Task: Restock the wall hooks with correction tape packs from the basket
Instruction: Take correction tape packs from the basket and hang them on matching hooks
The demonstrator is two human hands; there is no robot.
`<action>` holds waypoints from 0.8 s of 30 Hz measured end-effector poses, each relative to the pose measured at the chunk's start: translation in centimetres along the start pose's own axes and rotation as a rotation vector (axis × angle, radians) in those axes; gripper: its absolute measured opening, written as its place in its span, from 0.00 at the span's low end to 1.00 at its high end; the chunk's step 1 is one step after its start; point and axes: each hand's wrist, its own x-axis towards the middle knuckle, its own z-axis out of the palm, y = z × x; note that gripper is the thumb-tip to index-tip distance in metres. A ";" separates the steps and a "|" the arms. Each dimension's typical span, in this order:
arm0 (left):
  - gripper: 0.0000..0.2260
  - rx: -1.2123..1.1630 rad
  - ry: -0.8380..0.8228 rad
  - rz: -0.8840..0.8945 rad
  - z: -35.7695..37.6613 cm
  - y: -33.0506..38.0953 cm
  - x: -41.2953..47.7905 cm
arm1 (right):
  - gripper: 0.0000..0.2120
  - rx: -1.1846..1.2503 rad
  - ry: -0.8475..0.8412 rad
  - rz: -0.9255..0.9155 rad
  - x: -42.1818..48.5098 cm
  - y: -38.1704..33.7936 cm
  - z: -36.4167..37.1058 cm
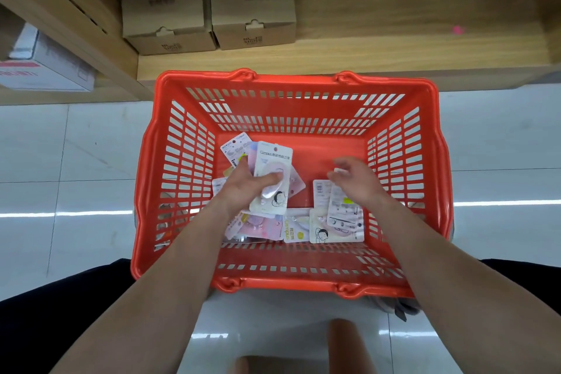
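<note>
Red basket point(296, 78) on tile floor point(76, 155), wooden shelf point(394, 55) beyond, left hand point(246, 187) grasping packs point(272, 161), right hand point(355, 179) released

Bare forearms point(170, 267) on both sides, uncovered right up to the left hand point(243, 188) and the right hand point(355, 179). Right fingertips blurred. Dressed in black cloth point(45, 313), showing as dark masses at the lower left and lower right edges. At bottom centre, two rounded shapes point(343, 346), perhaps legs; too unclear to tell.
</note>
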 end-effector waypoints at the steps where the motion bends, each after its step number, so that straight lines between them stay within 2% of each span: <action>1: 0.21 -0.007 0.021 -0.020 -0.2 -0.3 0.2 | 0.25 -0.143 -0.018 0.048 0.1 1.0 0.1; 3: 0.18 -0.016 0.050 -0.021 -0.3 -0.3 0.3 | 0.34 -0.305 -0.045 0.080 0.2 2.3 0.8; 6: 0.17 -0.020 0.059 -0.019 0.1 0.0 0.1 | 0.40 -0.255 0.005 0.111 0.0 2.7 1.1; 7: 0.19 -0.016 0.061 -0.022 0.3 0.1 0.0 | 0.37 -0.198 0.047 0.109 0.0 2.6 1.0; 9: 0.21 -0.023 0.068 -0.033 0.4 -0.1 0.1 | 0.25 -0.062 0.115 0.097 -0.1 2.2 0.9; 12: 0.21 -0.001 0.073 -0.036 0.8 0.1 -0.3 | 0.11 0.248 0.055 0.080 -0.5 1.0 0.5; 14: 0.23 0.009 0.076 -0.035 1.0 0.4 -0.6 | 0.08 0.388 -0.034 0.054 -1.0 -0.1 0.0; 17: 0.26 0.030 0.069 -0.013 0.9 1.2 -1.3 | 0.05 0.438 -0.073 0.000 -1.5 -2.2 -1.0; 20: 0.30 0.015 0.105 0.022 0.5 2.6 -2.2 | 0.08 0.486 -0.040 -0.034 -2.1 -4.6 -2.6; 22: 0.25 -0.029 0.154 0.028 0.0 4.3 -3.6 | 0.08 0.545 0.015 -0.050 -3.3 -6.5 -4.0; 24: 0.24 -0.029 0.207 0.048 -0.9 5.8 -4.9 | 0.03 0.638 0.080 -0.072 -4.8 -8.2 -5.5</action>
